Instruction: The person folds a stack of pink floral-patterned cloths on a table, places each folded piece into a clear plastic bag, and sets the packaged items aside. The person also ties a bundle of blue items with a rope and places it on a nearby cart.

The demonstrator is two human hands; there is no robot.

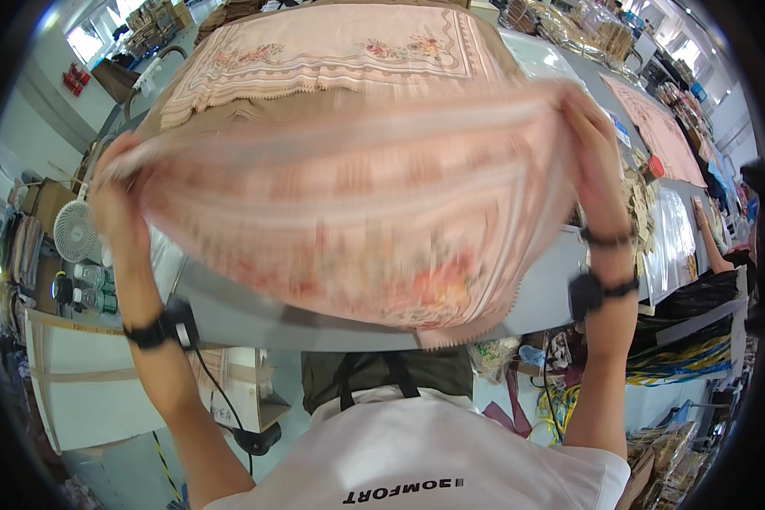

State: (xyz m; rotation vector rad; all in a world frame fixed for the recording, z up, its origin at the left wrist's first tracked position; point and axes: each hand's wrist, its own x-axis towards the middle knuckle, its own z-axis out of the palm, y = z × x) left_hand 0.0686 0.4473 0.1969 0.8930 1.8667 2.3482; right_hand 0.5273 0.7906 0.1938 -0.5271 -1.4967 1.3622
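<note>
A pink floral scarf (357, 221) with a zigzag edge hangs stretched between my two hands above the grey table (238, 306), blurred by motion. My left hand (121, 191) grips its left end, the fingers curled round the cloth. At the upper right corner my right hand (588, 140) is closed on the same scarf. Behind it, a second pink floral scarf (323, 47) lies spread on a brown cloth (229, 119) at the far side of the table. Both forearms wear black straps with small devices.
Left of the table are a white fan (76, 231) and clear bottles (93, 299). To the right lie clear plastic bags (671, 238), tan tags (637, 200) and another pink cloth (659, 127). Another person's arm (712, 238) reaches in at the right. Wrapped packages (569, 30) are stacked behind.
</note>
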